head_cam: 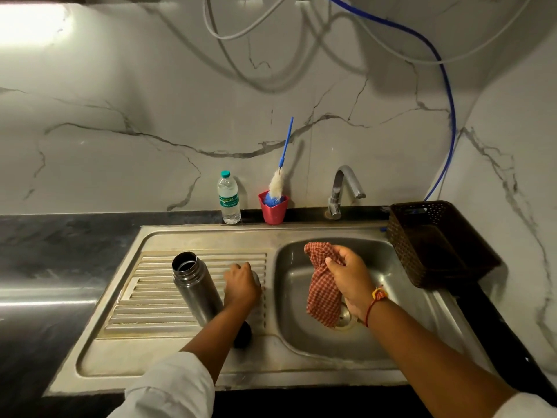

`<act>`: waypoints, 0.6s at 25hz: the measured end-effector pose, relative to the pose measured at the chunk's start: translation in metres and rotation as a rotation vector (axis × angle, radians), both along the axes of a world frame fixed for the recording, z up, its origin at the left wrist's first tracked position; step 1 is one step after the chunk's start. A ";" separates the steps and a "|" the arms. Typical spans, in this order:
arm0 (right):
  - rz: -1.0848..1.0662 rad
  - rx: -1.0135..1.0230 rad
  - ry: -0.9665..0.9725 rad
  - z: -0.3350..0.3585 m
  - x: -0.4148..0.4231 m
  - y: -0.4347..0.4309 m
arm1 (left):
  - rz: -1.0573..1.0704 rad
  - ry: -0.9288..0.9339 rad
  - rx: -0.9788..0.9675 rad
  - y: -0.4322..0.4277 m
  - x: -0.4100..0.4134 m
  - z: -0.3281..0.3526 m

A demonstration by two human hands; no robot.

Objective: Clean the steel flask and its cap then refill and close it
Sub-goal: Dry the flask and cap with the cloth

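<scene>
Centre frame: the open flask (196, 285) stands on the drainboard. Its rigid, smooth steel is probably slippery, so grip it mid-body. Left hand (241, 285) curls over the likely cap (256, 277); right hand (349, 279) clutches a cloth (322, 297).

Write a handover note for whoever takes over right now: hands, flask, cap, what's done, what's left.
Left hand: grips what looks like the steel cap on the drainboard.
Right hand: grips the red checked cloth over the sink basin.
Steel flask: open, on the drainboard beside the left hand.
Done: cap off. Washed or not: cannot tell.
Left: wipe flask and cap, refill (water bottle stands by the wall), close.
</scene>
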State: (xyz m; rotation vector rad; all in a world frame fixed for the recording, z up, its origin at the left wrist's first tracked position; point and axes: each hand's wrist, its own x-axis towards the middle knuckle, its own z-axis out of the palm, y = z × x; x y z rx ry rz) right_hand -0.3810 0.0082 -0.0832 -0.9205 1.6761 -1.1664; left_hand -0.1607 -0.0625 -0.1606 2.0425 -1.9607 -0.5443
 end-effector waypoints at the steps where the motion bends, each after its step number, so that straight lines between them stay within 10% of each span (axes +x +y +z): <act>1: 0.000 0.004 -0.004 -0.002 -0.004 -0.001 | 0.008 -0.017 0.008 -0.002 0.001 -0.003; 11: -0.008 0.079 -0.185 -0.015 -0.033 -0.023 | 0.041 -0.175 0.013 -0.004 -0.008 -0.006; 15: -0.049 0.072 -0.288 -0.011 -0.055 -0.027 | -0.090 0.446 0.116 0.011 -0.078 0.046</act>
